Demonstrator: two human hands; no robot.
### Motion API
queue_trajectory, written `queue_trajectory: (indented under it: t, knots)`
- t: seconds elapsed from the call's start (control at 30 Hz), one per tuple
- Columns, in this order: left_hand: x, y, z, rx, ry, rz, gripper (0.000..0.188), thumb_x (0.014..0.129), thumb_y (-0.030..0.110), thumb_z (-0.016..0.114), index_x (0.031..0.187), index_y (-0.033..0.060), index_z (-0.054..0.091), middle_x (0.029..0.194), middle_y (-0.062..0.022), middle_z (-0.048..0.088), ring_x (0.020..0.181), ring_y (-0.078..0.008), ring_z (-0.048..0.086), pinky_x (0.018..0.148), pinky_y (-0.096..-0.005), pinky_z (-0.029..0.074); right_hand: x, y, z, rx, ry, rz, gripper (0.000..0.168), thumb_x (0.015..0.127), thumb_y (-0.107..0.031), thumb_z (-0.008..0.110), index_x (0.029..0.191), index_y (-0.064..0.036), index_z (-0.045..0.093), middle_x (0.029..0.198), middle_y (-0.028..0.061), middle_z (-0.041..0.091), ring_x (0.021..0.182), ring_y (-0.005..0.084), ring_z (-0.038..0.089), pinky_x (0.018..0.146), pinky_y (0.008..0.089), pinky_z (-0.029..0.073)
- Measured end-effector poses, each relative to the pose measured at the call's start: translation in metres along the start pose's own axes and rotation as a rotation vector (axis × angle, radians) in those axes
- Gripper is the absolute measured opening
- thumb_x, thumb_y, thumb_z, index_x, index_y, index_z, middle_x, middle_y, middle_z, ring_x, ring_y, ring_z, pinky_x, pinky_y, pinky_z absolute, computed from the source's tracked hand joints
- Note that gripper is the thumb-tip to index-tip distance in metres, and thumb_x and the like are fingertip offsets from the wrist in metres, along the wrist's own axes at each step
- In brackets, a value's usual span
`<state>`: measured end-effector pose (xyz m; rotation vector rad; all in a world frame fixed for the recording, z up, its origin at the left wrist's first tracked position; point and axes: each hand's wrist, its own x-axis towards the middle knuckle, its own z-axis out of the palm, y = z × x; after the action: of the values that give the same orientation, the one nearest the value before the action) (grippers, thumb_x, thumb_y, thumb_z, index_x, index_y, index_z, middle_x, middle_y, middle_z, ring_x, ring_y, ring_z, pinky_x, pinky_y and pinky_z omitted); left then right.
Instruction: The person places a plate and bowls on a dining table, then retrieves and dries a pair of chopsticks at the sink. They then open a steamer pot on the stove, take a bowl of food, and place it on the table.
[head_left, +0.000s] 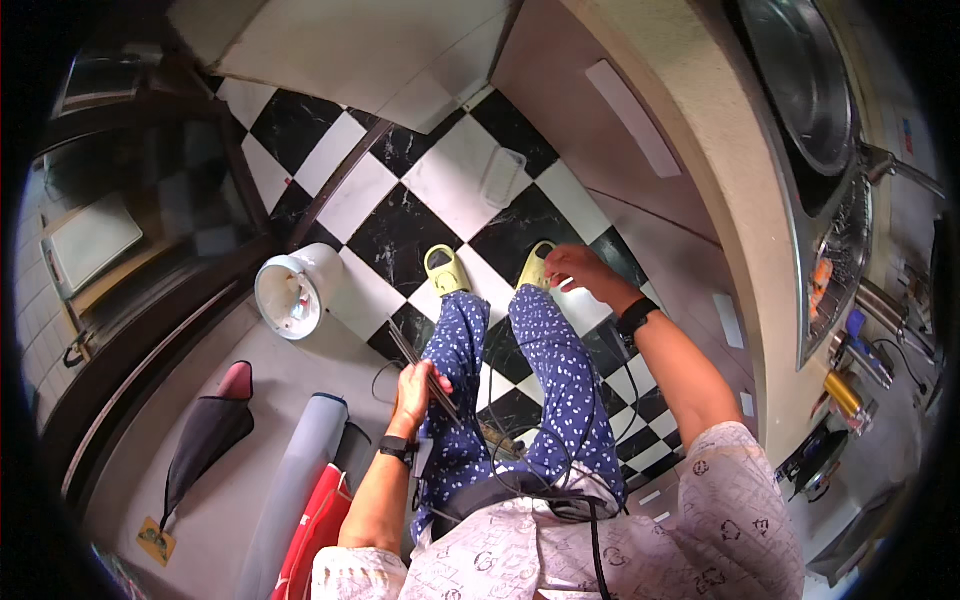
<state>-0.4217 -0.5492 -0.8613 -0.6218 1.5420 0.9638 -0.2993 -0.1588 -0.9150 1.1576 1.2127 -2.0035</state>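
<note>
My left hand (415, 391) is closed around a bundle of thin, dark sticks (405, 343) that look like chopsticks, slanting beside my left leg. My right hand (581, 274) hangs over the right yellow slipper (534, 266), its fingers half curled. A pale patch shows in the gap of those fingers, and I see no clear object there. To the left of my feet stands a white bin (319, 281) with some litter inside. On the checkered floor ahead lies a clear plastic tray (503, 177).
A counter edge (697, 127) curves along the right, with a metal sink (806, 82) and drainboard (832, 277). At left is a dark-framed glass door (247, 172). A red bag (315, 525), a grey-blue roll (300, 465) and a dark folded umbrella-like item (210, 427) are by the wall. Cables (559, 450) hang at my waist.
</note>
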Motion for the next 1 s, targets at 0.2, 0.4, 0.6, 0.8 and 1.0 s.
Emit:
queue_trajectory:
  t: [0.2, 0.4, 0.6, 0.8, 1.0]
  knots:
    - [0.015, -0.006, 0.015, 0.132, 0.164, 0.157, 0.038, 0.101, 0.030, 0.050, 0.078, 0.0021, 0.063, 0.066, -0.0113, 0.068, 0.057, -0.0196, 0.065, 0.056, -0.0323, 0.052, 0.114, 0.071, -0.039, -0.095, 0.196, 0.041, 0.026, 0.089, -0.031, 0.072, 0.101, -0.009, 0.064, 0.088, 0.0022, 0.064, 0.078, 0.0135, 0.063, 0.065, 0.0318, 0.055]
    - [0.021, -0.013, 0.016, 0.528, 0.332, 0.393, 0.039, 0.100, 0.022, 0.050, 0.073, -0.0020, 0.066, 0.063, -0.0095, 0.068, 0.059, -0.0178, 0.062, 0.060, -0.0332, 0.048, 0.200, 0.112, -0.030, 0.000, 0.341, -0.042, 0.038, 0.087, -0.039, 0.075, 0.106, -0.008, 0.064, 0.088, 0.0052, 0.061, 0.072, 0.0149, 0.058, 0.063, 0.0317, 0.050]
    - [0.031, -0.008, 0.013, 0.476, 0.384, 0.504, 0.034, 0.097, 0.016, 0.053, 0.070, -0.0004, 0.066, 0.065, -0.0094, 0.067, 0.058, -0.0208, 0.064, 0.060, -0.0335, 0.048, 0.273, 0.132, -0.033, -0.186, 0.389, -0.072, 0.055, 0.088, -0.048, 0.068, 0.120, -0.003, 0.064, 0.104, 0.0158, 0.068, 0.097, 0.0266, 0.064, 0.085, 0.0376, 0.050]
    - [0.036, -0.005, 0.012, 0.496, 0.428, 0.522, 0.036, 0.095, 0.022, 0.052, 0.070, 0.0005, 0.067, 0.065, -0.0100, 0.069, 0.059, -0.0217, 0.064, 0.060, -0.0337, 0.049, 0.323, 0.137, -0.038, -0.264, 0.395, -0.067, 0.055, 0.090, -0.048, 0.064, 0.123, -0.003, 0.064, 0.124, 0.0216, 0.063, 0.119, 0.0362, 0.058, 0.100, 0.0437, 0.045]
    - [0.038, 0.007, 0.016, 0.546, 0.442, 0.521, 0.037, 0.094, 0.025, 0.051, 0.071, 0.0012, 0.068, 0.065, -0.0086, 0.069, 0.059, -0.0205, 0.064, 0.061, -0.0325, 0.049, 0.367, 0.140, -0.050, -0.268, 0.444, -0.027, 0.057, 0.090, -0.048, 0.063, 0.129, -0.005, 0.061, 0.137, 0.0225, 0.055, 0.129, 0.0392, 0.048, 0.108, 0.0469, 0.040]
